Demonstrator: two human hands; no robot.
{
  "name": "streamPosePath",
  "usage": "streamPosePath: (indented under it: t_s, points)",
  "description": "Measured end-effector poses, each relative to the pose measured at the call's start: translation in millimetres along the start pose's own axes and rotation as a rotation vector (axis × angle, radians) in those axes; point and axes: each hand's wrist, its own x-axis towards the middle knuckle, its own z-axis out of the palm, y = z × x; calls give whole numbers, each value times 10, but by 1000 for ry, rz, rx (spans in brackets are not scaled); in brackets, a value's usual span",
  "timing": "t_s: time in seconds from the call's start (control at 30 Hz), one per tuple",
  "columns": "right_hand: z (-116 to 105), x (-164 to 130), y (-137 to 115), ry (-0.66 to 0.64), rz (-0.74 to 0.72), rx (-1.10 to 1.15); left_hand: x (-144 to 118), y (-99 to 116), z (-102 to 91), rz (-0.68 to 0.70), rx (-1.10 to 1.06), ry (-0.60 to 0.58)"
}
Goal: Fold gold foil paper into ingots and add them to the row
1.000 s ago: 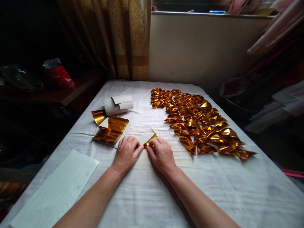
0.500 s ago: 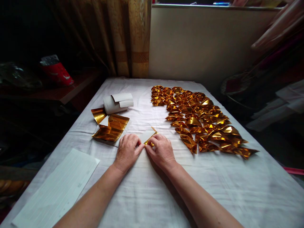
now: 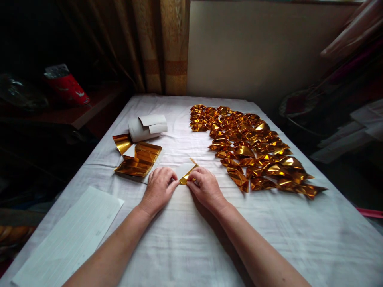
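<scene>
1 head view, looking down, close overhead.

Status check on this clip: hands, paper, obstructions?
Left hand and right hand both pinching gold foil sheet on white cloth. Folded gold pieces lie right, apart.

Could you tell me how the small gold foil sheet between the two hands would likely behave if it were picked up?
The gold foil sheet looks thin, so probably light and floppy. Its creased, glossy face suggests it holds folds but may slip. The left hand and right hand pinch it against the white cloth.
</scene>
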Motion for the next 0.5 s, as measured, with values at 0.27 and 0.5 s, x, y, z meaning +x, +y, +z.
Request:
streamPosePath:
  t_s: [0.27, 0.5]
  points:
    - [3, -3, 60, -3, -45, 18, 6, -69, -22, 3, -68, -45]
    - [19, -16, -33, 29, -22, -83, 14, 73, 0, -56, 52, 20]
